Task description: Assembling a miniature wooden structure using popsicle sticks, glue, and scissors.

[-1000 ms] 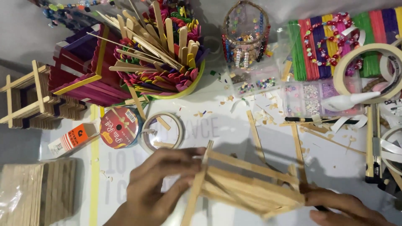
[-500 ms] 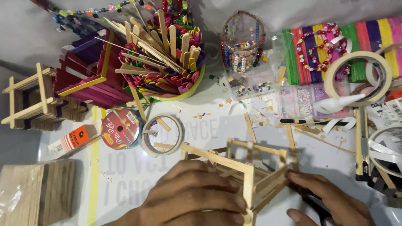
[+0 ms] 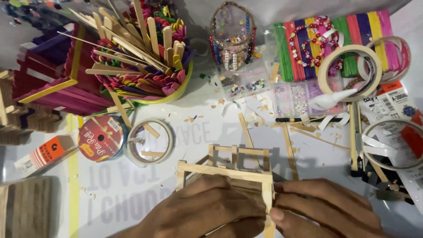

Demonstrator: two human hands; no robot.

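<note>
A small frame of plain wooden craft sticks (image 3: 233, 169) stands on the white table near the front edge. My left hand (image 3: 200, 211) wraps over its near left side, fingers curled on the sticks. My right hand (image 3: 324, 209) comes in from the right, its thumb and fingertips pressed against the frame's near right upright stick (image 3: 267, 198). Both hands hide the lower part of the frame.
A yellow-green bowl (image 3: 145, 66) full of plain and coloured craft sticks sits at the back left, beside a purple-red stick box (image 3: 53, 83). Tape rolls (image 3: 150, 142), a red ribbon spool (image 3: 100, 137), a bead box (image 3: 282, 94), coloured stick bundles (image 3: 330, 39) and loose sticks (image 3: 288, 147) surround the frame.
The stick frame has been turned from lying tilted to standing squarer to me. My left hand slid over its near side and my right hand closed onto its right upright.
</note>
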